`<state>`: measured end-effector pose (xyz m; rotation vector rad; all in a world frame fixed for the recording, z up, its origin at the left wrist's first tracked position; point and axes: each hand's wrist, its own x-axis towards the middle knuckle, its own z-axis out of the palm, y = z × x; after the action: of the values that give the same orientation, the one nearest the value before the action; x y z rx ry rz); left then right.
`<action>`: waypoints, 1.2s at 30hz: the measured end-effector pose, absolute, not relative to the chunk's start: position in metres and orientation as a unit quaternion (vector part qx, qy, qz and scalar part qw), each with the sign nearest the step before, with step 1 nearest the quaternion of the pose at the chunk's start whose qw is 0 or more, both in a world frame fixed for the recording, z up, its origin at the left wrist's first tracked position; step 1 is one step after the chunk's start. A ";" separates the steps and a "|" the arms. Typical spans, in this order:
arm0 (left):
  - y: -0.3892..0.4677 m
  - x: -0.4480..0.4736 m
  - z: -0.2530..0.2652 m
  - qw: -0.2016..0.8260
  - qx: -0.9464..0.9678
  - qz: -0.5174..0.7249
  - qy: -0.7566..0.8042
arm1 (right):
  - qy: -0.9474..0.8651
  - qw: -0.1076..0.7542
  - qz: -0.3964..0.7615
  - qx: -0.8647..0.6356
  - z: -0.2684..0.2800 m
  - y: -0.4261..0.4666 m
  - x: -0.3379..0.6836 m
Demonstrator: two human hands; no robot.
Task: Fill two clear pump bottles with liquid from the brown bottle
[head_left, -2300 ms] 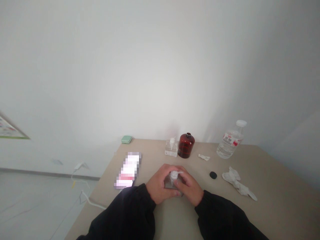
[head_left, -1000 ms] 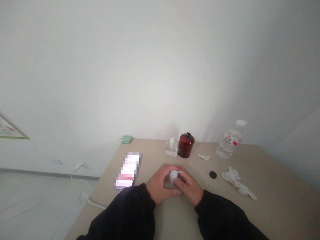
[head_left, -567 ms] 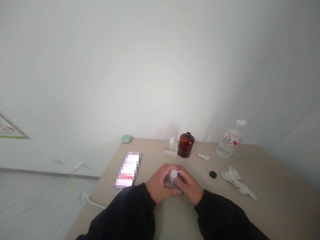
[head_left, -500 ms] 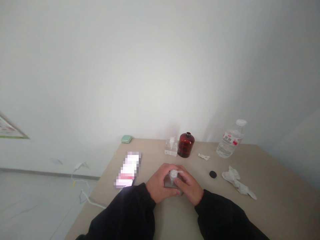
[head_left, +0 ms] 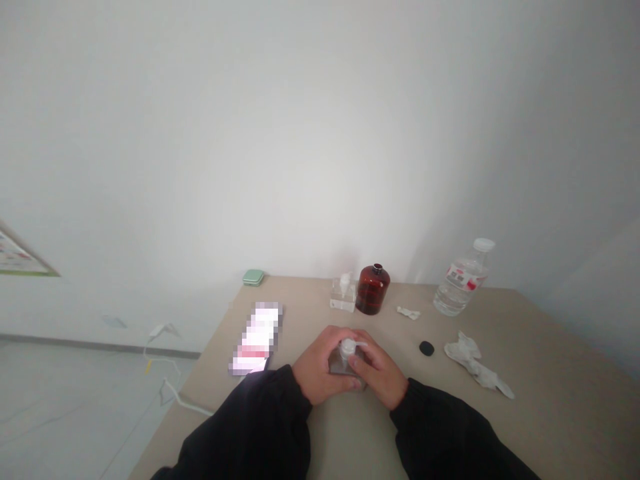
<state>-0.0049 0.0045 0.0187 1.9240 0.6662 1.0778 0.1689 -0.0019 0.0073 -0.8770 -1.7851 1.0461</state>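
Note:
A small clear pump bottle [head_left: 339, 363] with a whitish pump top stands upright at the table's front middle. My left hand [head_left: 320, 370] is wrapped round its left side, the thumb along the near face. On the other side my right hand [head_left: 383, 373] grips the bottle, its thumb close to the base of the pump. The far fingers of both hands are partly hidden behind the bottle. Just beyond my hands are a dark red-brown bottle [head_left: 373, 291] with an open neck and another clear square pump bottle [head_left: 343, 299].
To the left lies a lit phone [head_left: 257, 337], with a green case [head_left: 253, 277] at the back corner. On the right are a water bottle [head_left: 460, 283], a black disc [head_left: 427, 348], a crumpled tissue [head_left: 475, 363] and a smaller tissue piece [head_left: 409, 313]. A white cable [head_left: 185, 402] crosses the table's left edge.

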 end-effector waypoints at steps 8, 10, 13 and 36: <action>0.003 -0.004 0.018 0.410 0.760 0.426 0.270 | -0.713 0.436 0.422 -0.351 0.009 -0.003 0.168; 0.004 -0.004 0.018 0.411 0.760 0.428 0.266 | -0.713 0.435 0.421 -0.354 0.009 -0.003 0.168; 0.004 -0.005 0.018 0.413 0.758 0.432 0.262 | -0.714 0.435 0.416 -0.359 0.009 -0.003 0.168; 0.004 -0.005 0.017 0.407 0.762 0.427 0.267 | -0.715 0.432 0.417 -0.359 0.011 -0.004 0.168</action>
<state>-0.0048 0.0040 0.0167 1.9209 0.6737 1.0760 0.1676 -0.0037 0.0113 -0.8949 -1.7829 1.0389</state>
